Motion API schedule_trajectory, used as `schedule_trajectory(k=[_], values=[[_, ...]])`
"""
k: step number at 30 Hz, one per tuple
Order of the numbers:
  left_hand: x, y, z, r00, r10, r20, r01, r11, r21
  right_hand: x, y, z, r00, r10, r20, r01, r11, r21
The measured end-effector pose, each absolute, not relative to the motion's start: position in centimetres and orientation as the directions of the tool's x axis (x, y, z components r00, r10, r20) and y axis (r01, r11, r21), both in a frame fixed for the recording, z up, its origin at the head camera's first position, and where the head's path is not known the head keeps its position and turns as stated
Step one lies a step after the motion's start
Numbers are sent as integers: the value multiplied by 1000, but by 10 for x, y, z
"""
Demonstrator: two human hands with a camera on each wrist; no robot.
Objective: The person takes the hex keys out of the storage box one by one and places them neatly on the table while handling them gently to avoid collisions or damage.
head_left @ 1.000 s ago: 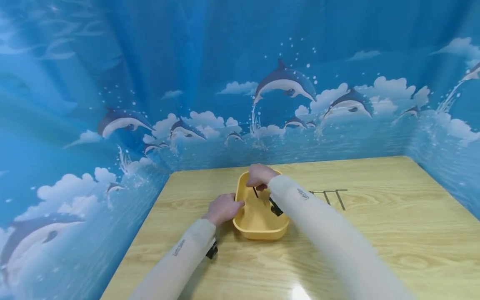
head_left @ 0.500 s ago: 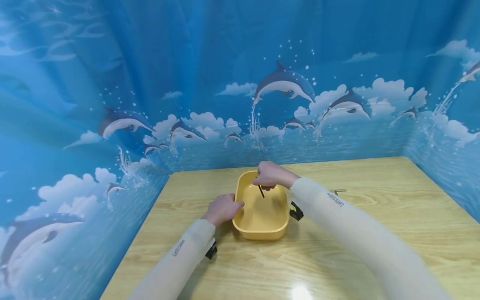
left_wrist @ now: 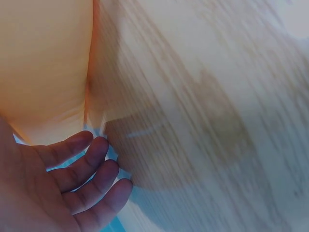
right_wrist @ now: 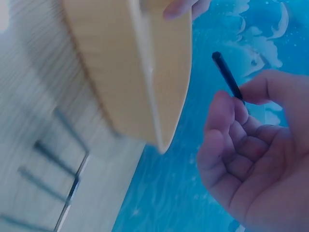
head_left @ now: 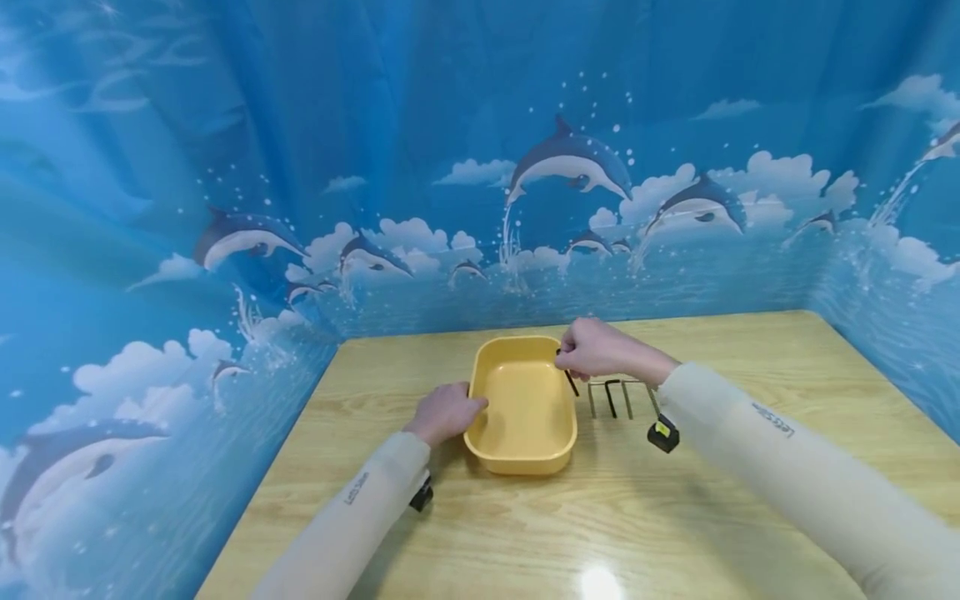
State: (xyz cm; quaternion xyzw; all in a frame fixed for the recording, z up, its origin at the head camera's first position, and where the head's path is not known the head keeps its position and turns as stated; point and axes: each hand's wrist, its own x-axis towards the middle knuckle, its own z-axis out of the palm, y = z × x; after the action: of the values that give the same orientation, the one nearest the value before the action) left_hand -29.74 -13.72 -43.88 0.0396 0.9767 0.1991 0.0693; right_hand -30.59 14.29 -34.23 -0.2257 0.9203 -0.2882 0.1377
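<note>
A yellow plastic basin [head_left: 522,417] stands on the wooden table. My left hand [head_left: 447,411] holds its left wall, thumb over the rim and fingers outside, as the left wrist view also shows the fingers [left_wrist: 94,169] beside the wall. Above the basin's far right corner, my right hand [head_left: 603,348] pinches a black hex key [right_wrist: 226,75] between thumb and index finger. Part of that key is hidden by the fingers. To the right of the basin lie several hex keys in a row, among them a black one [head_left: 611,400] and a metallic one [head_left: 627,402].
The light wood table [head_left: 480,533] reaches to a blue dolphin-print curtain [head_left: 420,167] at the back and sides. A small black camera [head_left: 663,434] hangs from the right wrist, near the row of hex keys.
My right hand has moved right with the black hex key, from over the basin's inside to its right rim. The row of hex keys has come into fuller view. My left hand stays put.
</note>
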Motion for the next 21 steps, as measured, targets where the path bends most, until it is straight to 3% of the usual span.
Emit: schedule_trajectory(k=[21], values=[[-298, -137, -438, -986, 115, -121, 59, 917, 394, -302, 254, -367, -914, -367, -172, -232, 822, -520]])
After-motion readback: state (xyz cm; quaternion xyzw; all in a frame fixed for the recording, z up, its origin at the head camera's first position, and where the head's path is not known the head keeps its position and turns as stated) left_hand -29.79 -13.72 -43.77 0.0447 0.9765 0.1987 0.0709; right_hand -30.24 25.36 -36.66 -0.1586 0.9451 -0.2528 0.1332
